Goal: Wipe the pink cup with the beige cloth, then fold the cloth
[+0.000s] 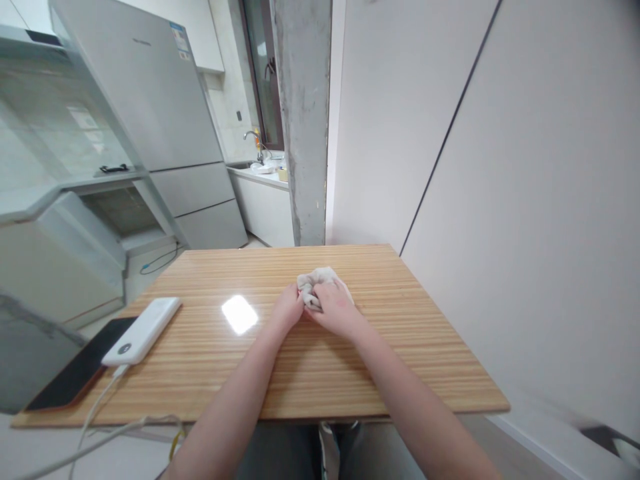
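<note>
A crumpled off-white cloth point(316, 277) lies bunched on the wooden table point(410, 347), a little past its middle. My right hand point(334, 308) rests over the near side of the cloth, fingers curled into it. My left hand point(289, 308) presses against the cloth's left edge, fingers closed on the fabric. Both hands meet at the cloth, and part of it is hidden under them.
A white power bank point(143, 329) lies on a dark phone point(75, 373) at the table's left edge, with a white cable point(95, 413) trailing off the front. A wall runs along the right side. A fridge point(165, 120), a concrete pillar point(303, 120) and a sink counter point(260, 175) stand beyond.
</note>
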Demonstrator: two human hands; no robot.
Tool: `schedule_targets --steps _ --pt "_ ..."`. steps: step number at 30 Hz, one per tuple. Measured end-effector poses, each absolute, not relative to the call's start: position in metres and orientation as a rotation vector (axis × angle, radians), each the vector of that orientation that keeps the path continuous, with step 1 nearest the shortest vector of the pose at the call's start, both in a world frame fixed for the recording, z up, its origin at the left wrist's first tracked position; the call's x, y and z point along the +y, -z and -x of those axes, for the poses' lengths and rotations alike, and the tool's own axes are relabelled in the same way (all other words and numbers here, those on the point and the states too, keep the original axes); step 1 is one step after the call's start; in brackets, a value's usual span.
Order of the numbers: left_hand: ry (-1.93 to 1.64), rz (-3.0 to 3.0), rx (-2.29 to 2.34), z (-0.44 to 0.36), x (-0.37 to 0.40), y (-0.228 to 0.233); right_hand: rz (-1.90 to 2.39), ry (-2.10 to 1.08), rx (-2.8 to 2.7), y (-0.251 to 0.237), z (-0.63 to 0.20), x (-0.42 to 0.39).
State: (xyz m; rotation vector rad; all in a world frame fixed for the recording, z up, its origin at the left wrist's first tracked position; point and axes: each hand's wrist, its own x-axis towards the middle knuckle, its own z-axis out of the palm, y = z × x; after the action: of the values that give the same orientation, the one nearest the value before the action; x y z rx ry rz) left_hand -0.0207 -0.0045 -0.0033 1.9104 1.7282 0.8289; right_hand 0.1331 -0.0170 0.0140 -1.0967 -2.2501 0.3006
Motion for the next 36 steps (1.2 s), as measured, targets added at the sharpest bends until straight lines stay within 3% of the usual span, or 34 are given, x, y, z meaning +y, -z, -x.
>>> schedule_targets --steps 10,13,19,25,31,36 --pt "-1.100 -1.819 1.658 0.022 -0.002 0.007 1.027 -0.219 -2.423 0.005 -0.120 -0.008" --pt "-1.273 -1.455 1.463 0.014 -0.002 0.007 1.010 -0.147 -2.384 0.005 -0.121 -0.003" --pt "-1.245 -0.860 1.016 -0.001 -0.009 0.000 0.973 -0.015 -2.329 0.002 -0.125 0.002" --pt "-1.488 -0.771 1.147 0.007 -0.004 -0.003 1.034 0.023 -2.278 0.000 -0.123 0.000" --pt "-1.418 -1.071 1.213 0.008 0.002 0.010 1.189 -0.011 -2.318 0.010 -0.129 0.000" --pt "-1.509 -1.166 1.426 0.010 -0.002 0.007 0.995 -0.125 -2.392 0.015 -0.124 0.004"
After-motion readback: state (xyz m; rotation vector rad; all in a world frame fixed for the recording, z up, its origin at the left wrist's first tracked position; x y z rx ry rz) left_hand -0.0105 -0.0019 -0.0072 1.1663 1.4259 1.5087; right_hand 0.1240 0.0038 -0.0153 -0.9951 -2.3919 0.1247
